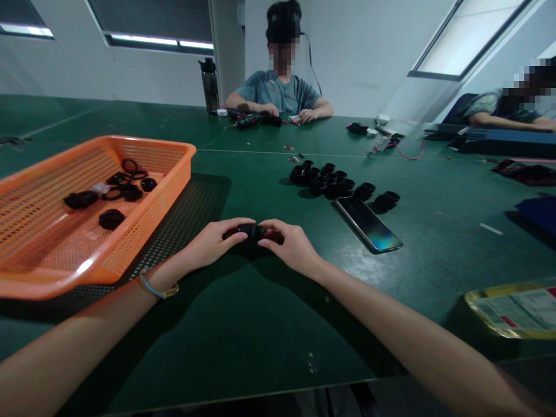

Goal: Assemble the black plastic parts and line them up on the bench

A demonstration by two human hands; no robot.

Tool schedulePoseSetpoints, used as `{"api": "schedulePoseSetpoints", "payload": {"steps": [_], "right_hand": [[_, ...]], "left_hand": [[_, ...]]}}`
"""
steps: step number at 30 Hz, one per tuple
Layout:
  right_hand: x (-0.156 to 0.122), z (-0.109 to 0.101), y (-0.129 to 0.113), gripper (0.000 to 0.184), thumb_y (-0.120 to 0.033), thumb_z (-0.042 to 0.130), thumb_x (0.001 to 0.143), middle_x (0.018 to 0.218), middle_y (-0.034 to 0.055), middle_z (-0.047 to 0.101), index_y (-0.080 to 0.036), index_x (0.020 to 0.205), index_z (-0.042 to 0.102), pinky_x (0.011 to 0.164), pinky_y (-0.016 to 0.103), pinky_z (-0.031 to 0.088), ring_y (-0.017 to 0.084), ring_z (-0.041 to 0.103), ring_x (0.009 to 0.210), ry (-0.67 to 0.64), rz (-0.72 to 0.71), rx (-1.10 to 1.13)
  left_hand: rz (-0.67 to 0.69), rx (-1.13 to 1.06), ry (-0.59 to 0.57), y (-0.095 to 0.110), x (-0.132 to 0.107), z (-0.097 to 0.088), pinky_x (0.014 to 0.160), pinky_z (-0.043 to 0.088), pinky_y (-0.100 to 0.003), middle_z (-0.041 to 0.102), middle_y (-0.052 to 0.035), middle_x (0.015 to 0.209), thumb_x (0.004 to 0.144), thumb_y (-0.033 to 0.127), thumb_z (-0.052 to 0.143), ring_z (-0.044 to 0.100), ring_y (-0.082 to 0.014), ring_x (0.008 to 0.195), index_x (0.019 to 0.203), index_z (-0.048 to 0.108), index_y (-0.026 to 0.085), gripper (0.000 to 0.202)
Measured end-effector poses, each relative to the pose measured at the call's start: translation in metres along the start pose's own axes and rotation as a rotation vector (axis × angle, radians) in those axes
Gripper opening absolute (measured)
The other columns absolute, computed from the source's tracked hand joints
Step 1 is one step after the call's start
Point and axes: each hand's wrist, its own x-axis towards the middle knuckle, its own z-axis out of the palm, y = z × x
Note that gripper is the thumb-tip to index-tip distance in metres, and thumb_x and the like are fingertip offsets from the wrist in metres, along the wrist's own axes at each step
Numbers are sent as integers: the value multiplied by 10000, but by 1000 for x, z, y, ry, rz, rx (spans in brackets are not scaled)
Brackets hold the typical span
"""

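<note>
A small black plastic fitting (249, 231) is held low over the green table, between the fingertips of both hands. My left hand (212, 243) grips its left side with thumb and fingers closed. From the other side, my right hand (293, 244) pinches it in the same way. Part of the fitting is hidden behind the fingers, and its details are too dark to make out. Beyond my right hand stands a cluster of similar black plastic fittings (330, 180), several of them close together.
To the left, an orange plastic basket (191, 156) holds several black parts and rings. A phone (369, 225) lies right of my hands. At the lower right is a gold-edged packet (512, 310). Across the table (260, 347) a person sits near a dark bottle (209, 87); another sits far right.
</note>
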Motion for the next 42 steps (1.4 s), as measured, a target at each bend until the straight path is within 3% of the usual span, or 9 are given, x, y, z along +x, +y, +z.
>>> {"api": "schedulePoseSetpoints", "payload": {"steps": [18,25,31,42], "right_hand": [[1,0,3,218,-194,621,785,821,18,676,-180,1002,634,665,275,483,134,610,709,-5,-28,-31],[-1,1,5,321,-180,631,764,830,1,669,-202,1080,585,698,291,513,128,628,729,10,-55,17],[-1,1,2,297,-95,620,741,800,-7,667,-192,1021,602,709,284,512,125,633,726,9,-49,27],[-1,1,5,282,-117,634,747,815,-1,682,-196,1017,621,701,278,509,126,635,729,16,-41,25]], "left_hand": [[0,-18,1,2,-1,0,916,431,-371,642,-81,1172,828,383,422,588,-244,1046,1178,567,162,439],[-3,-34,0,2,-1,0,922,432,-353,643,-72,1176,827,374,430,587,-236,1057,1178,567,169,429],[10,-38,-8,2,-1,0,912,433,-351,646,-81,1159,824,392,422,592,-240,1038,1181,564,153,452],[11,-41,-1,2,-1,0,934,424,-360,636,-85,1183,821,385,431,583,-241,1059,1183,567,153,451]]}}
